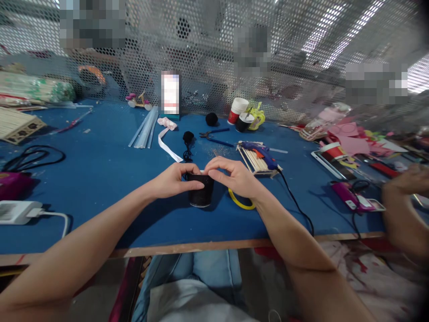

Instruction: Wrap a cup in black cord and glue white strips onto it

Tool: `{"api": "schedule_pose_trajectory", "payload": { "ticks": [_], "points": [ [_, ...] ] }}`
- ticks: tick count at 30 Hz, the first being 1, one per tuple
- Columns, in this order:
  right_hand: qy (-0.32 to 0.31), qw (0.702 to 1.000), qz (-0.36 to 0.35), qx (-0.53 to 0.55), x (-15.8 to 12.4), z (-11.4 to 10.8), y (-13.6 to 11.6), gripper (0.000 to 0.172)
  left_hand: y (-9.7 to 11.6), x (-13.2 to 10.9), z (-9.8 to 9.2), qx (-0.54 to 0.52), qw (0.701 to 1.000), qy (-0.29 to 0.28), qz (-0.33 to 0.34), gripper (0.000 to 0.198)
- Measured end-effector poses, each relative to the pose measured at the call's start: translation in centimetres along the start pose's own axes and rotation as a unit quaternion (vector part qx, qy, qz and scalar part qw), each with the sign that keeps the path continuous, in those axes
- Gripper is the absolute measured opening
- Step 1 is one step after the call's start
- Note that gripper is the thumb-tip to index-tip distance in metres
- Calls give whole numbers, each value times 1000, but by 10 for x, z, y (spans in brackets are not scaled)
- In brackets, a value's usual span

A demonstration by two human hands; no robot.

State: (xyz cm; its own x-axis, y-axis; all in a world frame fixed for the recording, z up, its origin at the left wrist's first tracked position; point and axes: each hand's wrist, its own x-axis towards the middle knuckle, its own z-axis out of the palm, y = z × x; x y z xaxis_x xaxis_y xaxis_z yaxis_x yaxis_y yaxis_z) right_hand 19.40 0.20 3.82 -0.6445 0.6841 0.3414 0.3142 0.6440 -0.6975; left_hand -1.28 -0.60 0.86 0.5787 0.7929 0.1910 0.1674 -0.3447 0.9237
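A small black cup stands on the blue table in front of me. My left hand grips its left side, fingers curled over the rim. My right hand pinches the rim from the right, fingertips meeting the left hand's over the cup's mouth. A yellow ring lies on the table just under my right wrist. What is inside the cup is hidden by my fingers.
A blue glue gun rests on a wooden stick rack, its black cord running to the table edge. Pliers, black pompoms, white ribbon, glue sticks and paper cups lie behind. Another person's hand works at the right. A white charger sits left.
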Motion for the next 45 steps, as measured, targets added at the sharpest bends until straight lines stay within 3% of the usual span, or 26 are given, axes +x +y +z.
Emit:
{"api": "schedule_pose_trajectory", "payload": {
  "ticks": [9,12,17,21,24,27,32,37,41,45],
  "points": [
    [5,997,74,-34,0,5,3,16,-7,2,0,15,999,39,26,28],
    [3,995,92,-22,1,2,4,17,-10,3,-2,22,1000,21,2,28],
    [-20,996,92,6,1,2,4,28,-11,4,-1,28,1000,11,-5,27],
    [8,994,109,-20,0,8,2,27,-9,4,3,64,997,39,14,28],
    [32,991,126,-27,1,12,1,26,-8,4,5,84,994,72,17,35],
    [41,989,139,-17,2,13,2,31,-8,3,8,90,993,67,-31,51],
    [18,989,147,20,2,12,3,47,-11,1,18,17,994,63,-89,62],
    [8,989,149,14,1,15,0,34,-11,0,25,6,995,60,-81,67],
    [62,988,139,10,0,18,-3,31,-7,-1,25,19,994,73,-84,78],
    [104,986,111,62,1,9,-4,45,0,0,20,-112,985,72,-110,85]
  ]
}}
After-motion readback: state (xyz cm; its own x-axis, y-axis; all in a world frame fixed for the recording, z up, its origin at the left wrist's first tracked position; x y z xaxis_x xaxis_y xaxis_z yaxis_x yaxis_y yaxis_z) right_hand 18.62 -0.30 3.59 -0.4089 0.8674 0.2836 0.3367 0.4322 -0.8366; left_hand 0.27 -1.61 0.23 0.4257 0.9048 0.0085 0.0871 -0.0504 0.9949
